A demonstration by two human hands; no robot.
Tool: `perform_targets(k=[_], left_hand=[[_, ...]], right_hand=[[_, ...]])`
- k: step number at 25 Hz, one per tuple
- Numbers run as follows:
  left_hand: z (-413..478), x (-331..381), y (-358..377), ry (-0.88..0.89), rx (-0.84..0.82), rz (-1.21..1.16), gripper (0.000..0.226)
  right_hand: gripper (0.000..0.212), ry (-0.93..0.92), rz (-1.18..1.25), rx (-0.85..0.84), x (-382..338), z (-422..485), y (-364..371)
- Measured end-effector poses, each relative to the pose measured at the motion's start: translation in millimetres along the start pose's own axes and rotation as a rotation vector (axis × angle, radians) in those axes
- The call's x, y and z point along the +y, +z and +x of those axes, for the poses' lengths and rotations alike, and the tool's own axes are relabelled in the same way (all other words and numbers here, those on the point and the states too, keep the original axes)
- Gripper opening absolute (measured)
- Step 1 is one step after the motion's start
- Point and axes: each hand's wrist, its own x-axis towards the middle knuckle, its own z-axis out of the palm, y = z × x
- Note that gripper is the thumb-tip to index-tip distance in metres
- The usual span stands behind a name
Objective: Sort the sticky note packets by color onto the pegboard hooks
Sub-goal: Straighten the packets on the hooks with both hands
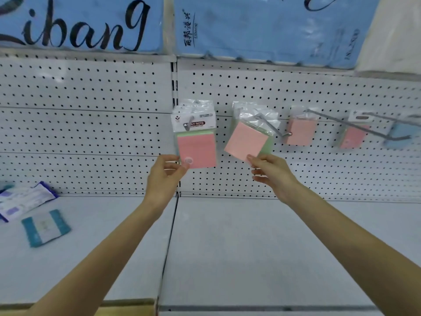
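Note:
A pink sticky note packet (197, 150) with a white header card hangs on a hook of the white pegboard (91, 133); my left hand (164, 176) pinches its lower left corner. My right hand (271, 172) pinches the lower corner of a second pink packet (247, 140), tilted, with its clear top around a metal hook (271, 126). Green packets show behind both. Further right, a pink packet (299, 133) and another pink packet (353, 137) hang on long hooks, and a blue packet (401, 134) hangs at the far right edge.
A white shelf (250, 247) runs below the pegboard. At its left lie a purple-and-white pack (25, 199) and a teal-edged pack (45, 226). Large blue wrapped bundles (262, 30) sit on the shelf above.

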Motion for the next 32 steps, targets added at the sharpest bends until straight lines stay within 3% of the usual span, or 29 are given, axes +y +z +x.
perform_targets(k=[5,10,19,27,32], left_hand=[[9,-4,2,-0.017,-0.073,-0.005,0.023],[3,7,3,0.059,-0.092,-0.040,0.010],[-49,32,-17,0.155,-0.114,-0.167,0.016],[-110,58,-23,0.213,-0.023,-0.204,0.016],[-161,83,-1,0.200,0.008,-0.180,0.014]], right_hand=[[0.036,-0.046,0.057,0.010,-5,1,10],[0.029,-0.100,0.003,0.062,-8,-15,14],[0.019,-0.159,0.044,-0.068,-18,-79,-3],[0.012,-0.215,0.019,-0.197,-27,-126,-30],[0.021,-0.250,0.021,-0.253,-36,-161,-62]])
